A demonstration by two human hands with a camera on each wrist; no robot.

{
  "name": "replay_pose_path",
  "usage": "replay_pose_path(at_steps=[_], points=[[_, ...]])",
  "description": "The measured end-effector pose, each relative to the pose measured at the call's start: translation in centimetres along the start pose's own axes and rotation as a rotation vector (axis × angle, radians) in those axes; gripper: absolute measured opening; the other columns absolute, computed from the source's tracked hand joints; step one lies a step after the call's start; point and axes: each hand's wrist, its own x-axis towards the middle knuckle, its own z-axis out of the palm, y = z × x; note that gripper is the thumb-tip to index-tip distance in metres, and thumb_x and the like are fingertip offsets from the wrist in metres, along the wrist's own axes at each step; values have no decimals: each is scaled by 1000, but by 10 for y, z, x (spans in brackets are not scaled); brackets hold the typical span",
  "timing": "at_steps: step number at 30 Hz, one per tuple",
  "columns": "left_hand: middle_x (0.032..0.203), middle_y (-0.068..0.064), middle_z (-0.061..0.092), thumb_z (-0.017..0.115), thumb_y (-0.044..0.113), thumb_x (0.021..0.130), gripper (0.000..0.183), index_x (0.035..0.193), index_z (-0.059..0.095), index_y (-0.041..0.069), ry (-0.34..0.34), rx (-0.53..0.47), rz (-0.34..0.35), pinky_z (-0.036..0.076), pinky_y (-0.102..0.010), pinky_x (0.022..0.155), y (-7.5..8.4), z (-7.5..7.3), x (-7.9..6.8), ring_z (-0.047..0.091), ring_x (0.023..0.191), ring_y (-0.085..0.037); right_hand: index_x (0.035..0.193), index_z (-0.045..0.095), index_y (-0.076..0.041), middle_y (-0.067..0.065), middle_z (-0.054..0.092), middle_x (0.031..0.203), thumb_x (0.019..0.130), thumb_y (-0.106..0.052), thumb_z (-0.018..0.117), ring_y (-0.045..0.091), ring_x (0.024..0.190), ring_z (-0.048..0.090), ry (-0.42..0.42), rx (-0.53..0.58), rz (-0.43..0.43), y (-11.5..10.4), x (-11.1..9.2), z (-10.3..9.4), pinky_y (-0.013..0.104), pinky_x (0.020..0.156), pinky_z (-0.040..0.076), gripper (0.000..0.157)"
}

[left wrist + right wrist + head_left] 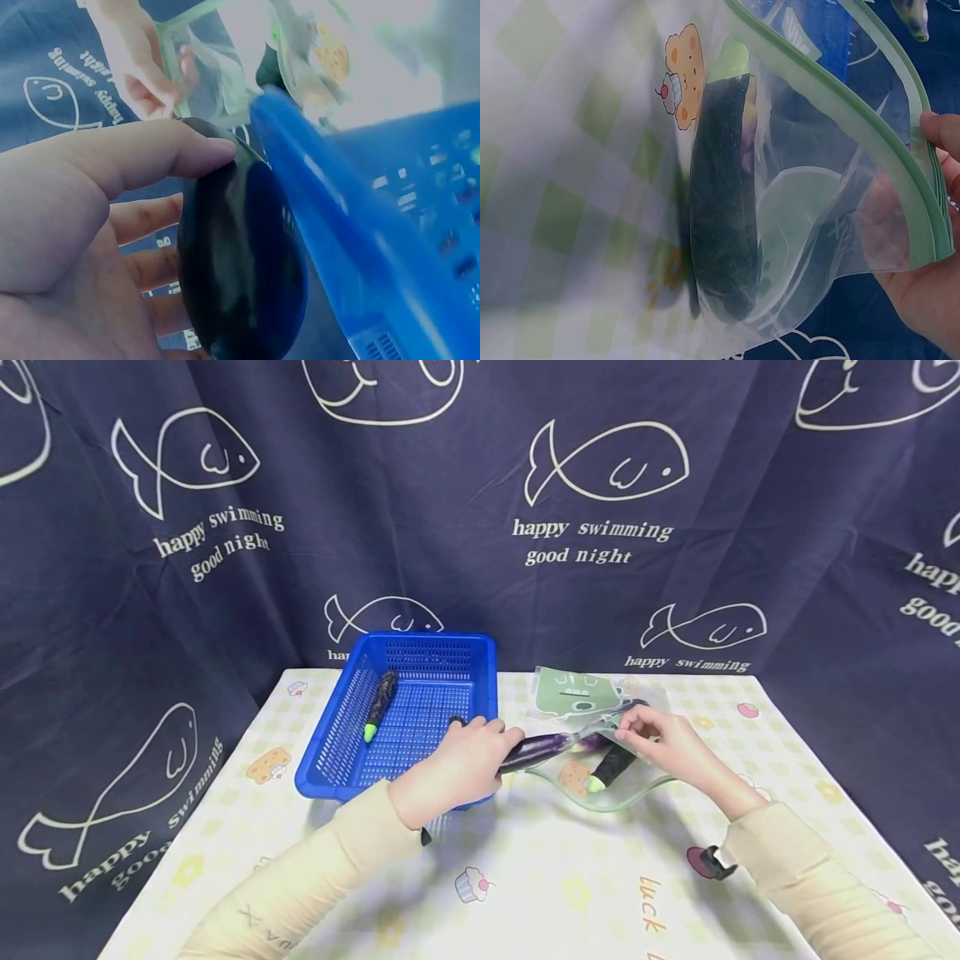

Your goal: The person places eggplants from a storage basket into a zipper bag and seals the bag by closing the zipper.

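My left hand [459,762] grips a glossy dark purple eggplant [534,750] beside the right rim of the blue basket. The eggplant's narrow end points right, over the mouth of a clear zip bag [576,799] with a green seal. In the left wrist view, the thumb lies along the eggplant's upper part, its fat end nearer the camera. My right hand [663,742] pinches the bag's edge at the seal, and the mouth gapes. Inside the bag lies a dark, light-green-tipped cucumber-like vegetable [724,195], with a purple eggplant [592,742] partly hidden behind the held one.
The blue basket [324,768] stands at the back left of the table. A dark vegetable [382,700] with a green tip leans along its left side, and a dark end [456,721] shows behind my left hand. A patterned navy curtain [480,527] hangs behind the table.
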Motion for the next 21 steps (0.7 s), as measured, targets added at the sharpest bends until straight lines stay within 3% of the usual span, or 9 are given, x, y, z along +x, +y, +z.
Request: replay_pose_path(at_steps=[9, 21], points=[[101, 1, 61, 78, 30, 73, 52, 119, 55, 22, 9, 29, 36, 43, -35, 65, 16, 3, 5, 55, 87, -19, 85, 61, -16, -6, 57, 70, 86, -14, 68, 5, 66, 54, 11, -11, -11, 0, 1, 0, 19, 61, 43, 7], [102, 1, 61, 76, 33, 74, 50, 119, 57, 23, -9, 86, 15, 42, -34, 68, 35, 9, 16, 54, 89, -18, 85, 61, -16, -6, 58, 71, 87, -15, 67, 5, 67, 56, 10, -11, 3, 0, 2, -1, 18, 62, 43, 6]])
